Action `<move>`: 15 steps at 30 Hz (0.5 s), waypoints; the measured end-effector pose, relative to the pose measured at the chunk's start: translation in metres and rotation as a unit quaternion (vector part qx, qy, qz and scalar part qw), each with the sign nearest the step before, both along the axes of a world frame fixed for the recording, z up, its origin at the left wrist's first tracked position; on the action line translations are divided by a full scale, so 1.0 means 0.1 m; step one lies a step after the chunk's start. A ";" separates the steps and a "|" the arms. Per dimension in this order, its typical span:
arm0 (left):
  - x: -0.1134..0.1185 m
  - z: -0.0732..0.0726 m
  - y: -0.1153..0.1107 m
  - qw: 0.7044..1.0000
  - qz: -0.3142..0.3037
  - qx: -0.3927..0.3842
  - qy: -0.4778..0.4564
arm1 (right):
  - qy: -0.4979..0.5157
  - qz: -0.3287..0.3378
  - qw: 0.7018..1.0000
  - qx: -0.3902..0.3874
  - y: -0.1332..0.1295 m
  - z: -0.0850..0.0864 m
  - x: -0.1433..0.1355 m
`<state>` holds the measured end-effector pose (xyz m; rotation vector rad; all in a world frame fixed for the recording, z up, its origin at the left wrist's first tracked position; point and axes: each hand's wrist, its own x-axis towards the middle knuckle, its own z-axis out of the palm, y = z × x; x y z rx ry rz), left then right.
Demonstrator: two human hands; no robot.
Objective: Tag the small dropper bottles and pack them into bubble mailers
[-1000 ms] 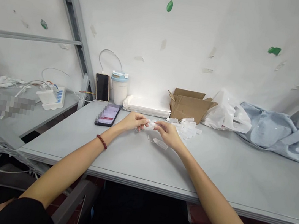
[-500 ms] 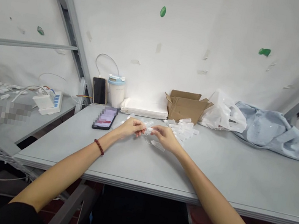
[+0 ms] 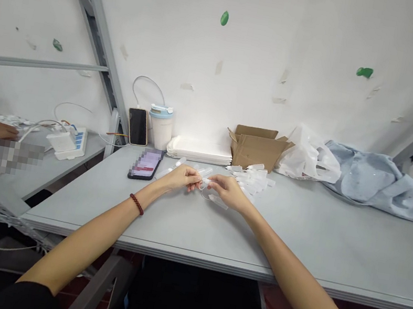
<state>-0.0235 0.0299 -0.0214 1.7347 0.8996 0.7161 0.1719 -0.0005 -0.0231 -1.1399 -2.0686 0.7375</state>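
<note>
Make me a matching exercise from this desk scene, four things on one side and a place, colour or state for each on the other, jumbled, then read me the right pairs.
Things:
1. Left hand
2. Cup
3. Cardboard box
4. Plastic bag

Descriptions:
A. Brown, standing open
B. Between the box and the light blue fabric
C. Pinching a small white piece together with the right hand
D. Topped with a pale blue lid

Pairs: 1-C, 2-D, 3-A, 4-B.
</note>
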 end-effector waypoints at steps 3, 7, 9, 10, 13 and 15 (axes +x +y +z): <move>-0.01 0.05 -0.02 0.998 -0.026 0.005 0.059 | -0.032 0.000 0.999 0.005 0.03 0.02 0.02; -0.08 0.20 -0.02 0.997 0.010 0.046 0.056 | -0.039 -0.047 0.997 0.042 0.07 0.05 0.07; -0.14 0.25 0.01 0.988 0.117 0.098 0.026 | -0.048 -0.082 0.995 0.039 0.08 0.06 0.10; -0.17 0.26 0.04 0.976 0.176 0.127 0.024 | -0.056 -0.093 0.994 0.026 0.07 0.07 0.11; -0.25 0.22 0.12 0.928 0.279 0.225 0.103 | -0.080 -0.080 0.993 -0.041 0.04 0.08 0.14; -0.28 0.18 0.16 0.895 0.299 0.283 0.173 | -0.103 -0.052 0.989 -0.088 0.02 0.09 0.15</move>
